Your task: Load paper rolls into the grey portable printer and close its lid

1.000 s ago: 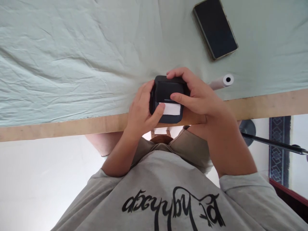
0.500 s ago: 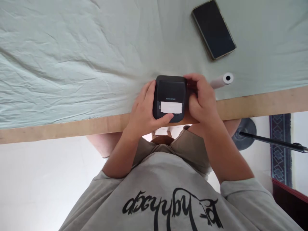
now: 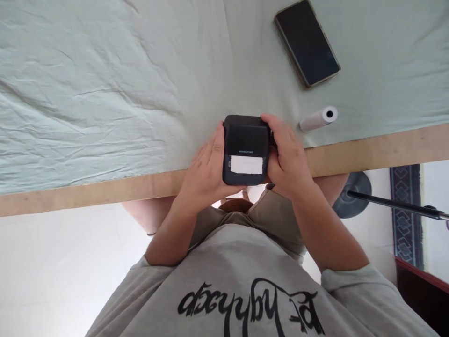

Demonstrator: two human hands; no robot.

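Note:
Between my hands is a small black portable label printer (image 3: 247,135), its lid closed, with a white strip (image 3: 246,164) across its near part. My left hand (image 3: 206,168) grips its left side, the thumb along the near edge. My right hand (image 3: 287,157) wraps the right side, fingers at the far right corner. The printer is over the table's front edge. To the right of my right hand, a white paper roll (image 3: 314,120) with a dark core lies on the cloth.
A dark phone in a case (image 3: 307,44) lies beyond the roll. Pale green wrinkled cloth (image 3: 105,84) covers the table, leaving a wooden front edge (image 3: 154,184) bare. A black stand with a round base (image 3: 354,196) stands on the floor at right.
My right hand has closed in against the printer's right side. My left thumb has slid from its top to its near edge. The printer sits slightly nearer to me.

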